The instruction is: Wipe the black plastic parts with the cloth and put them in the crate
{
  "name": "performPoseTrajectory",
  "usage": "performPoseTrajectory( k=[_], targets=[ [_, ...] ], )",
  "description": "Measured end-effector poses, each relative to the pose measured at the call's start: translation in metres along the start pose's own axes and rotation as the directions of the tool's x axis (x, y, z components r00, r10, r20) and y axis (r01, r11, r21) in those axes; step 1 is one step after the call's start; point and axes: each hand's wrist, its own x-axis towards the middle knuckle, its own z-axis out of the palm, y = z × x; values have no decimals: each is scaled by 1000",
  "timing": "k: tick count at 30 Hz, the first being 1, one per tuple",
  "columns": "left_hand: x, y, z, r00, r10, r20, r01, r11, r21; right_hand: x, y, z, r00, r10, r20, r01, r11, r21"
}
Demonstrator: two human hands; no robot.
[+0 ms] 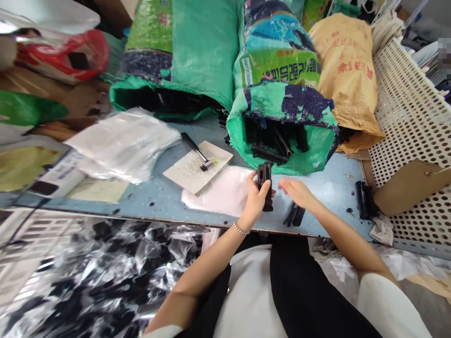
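My left hand (256, 197) is closed around a black plastic part (265, 180), holding it upright above the blue table (327, 188). My right hand (298, 193) hovers just to its right with fingers stretched out and nothing in them. A second black part (295, 216) lies on the table under my right hand. A thin pink plastic bag (221, 192) lies flat to the left of my left hand.
Two green woven sacks (282, 117) (176, 70) lie open at the back, full of black parts. A small hammer (197, 151) rests on a white board. A pile of clear bags (123, 141) lies left; a perforated white basket (405, 131) stands right. Bagged parts (105, 267) sit below the table edge.
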Motion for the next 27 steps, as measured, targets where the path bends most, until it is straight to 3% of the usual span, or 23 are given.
performPoseTrajectory(
  k=[2, 4, 7, 9, 12, 14, 16, 19, 22, 24, 27],
  targets=[
    [-5, -24, 11, 998, -60, 10, 59, 995, 81, 36, 10, -15, 962, -18, -272, -43, 975, -219],
    [-15, -45, 25, 997, 9, 75, -25, 975, 221, 75, 20, -24, 907, -7, -421, -165, 913, -372],
    [-30, -66, 39, 959, 210, 191, -272, 872, 407, 120, 34, -26, 881, 101, -462, -320, 846, -426],
    [-31, -67, 37, 934, 261, 246, -348, 825, 446, 130, 42, -26, 879, 133, -459, -343, 844, -413],
    [-16, -49, 28, 917, 270, 294, -365, 864, 346, 112, 48, -22, 869, 72, -490, -302, 861, -409],
    [3, -26, 26, 935, 268, 232, -311, 935, 173, 81, 45, -14, 834, -63, -548, -210, 883, -421],
    [21, 1, 29, 968, 219, 123, -212, 975, -74, 43, 35, -1, 787, -244, -567, -59, 885, -462],
    [31, 36, 35, 990, 114, 78, -81, 936, -341, -9, 14, 14, 769, -463, -441, 218, 838, -501],
    [10, 53, 31, 979, 70, 191, -6, 948, -318, -30, 0, 9, 692, -538, -480, 328, 828, -455],
    [-12, 55, 26, 960, 61, 274, 8, 971, -241, -26, -1, -3, 631, -539, -558, 300, 833, -466],
    [-38, 50, 20, 936, 35, 349, 24, 986, -163, -6, 3, -17, 571, -599, -561, 270, 782, -562]
  ],
)
